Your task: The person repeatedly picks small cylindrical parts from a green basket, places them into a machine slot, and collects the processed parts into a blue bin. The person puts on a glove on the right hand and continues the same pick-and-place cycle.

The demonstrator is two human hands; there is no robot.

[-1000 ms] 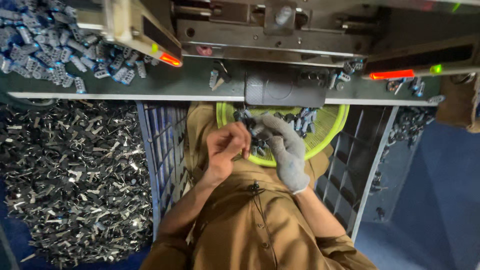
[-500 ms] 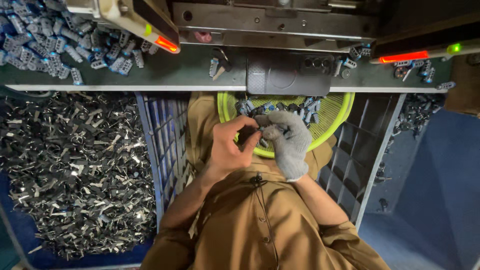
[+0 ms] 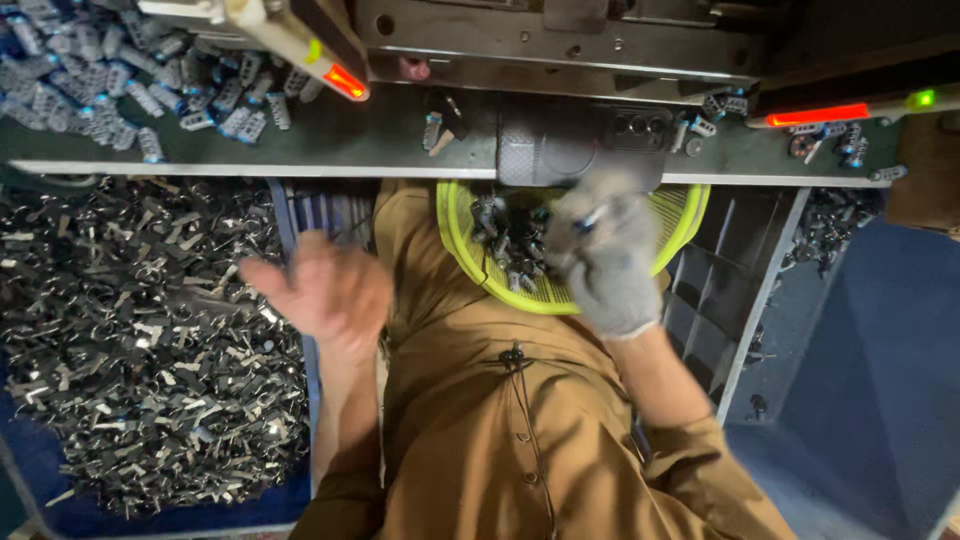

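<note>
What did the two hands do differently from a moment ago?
The bare left hand swung away from the yellow basket toward the pile of dark metal pieces at the person's left, fingers spread and, as far as the blur shows, empty. The gloved right hand stayed over the basket with a small part at its fingertips. The basket, the pile and the machine ledge kept their places.

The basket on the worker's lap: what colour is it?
Bright yellow-green, with a mesh pattern; the basket shows best in the head view, under the gloved right hand.

Glossy plastic mesh basket, seemingly shiny metal clips
</note>
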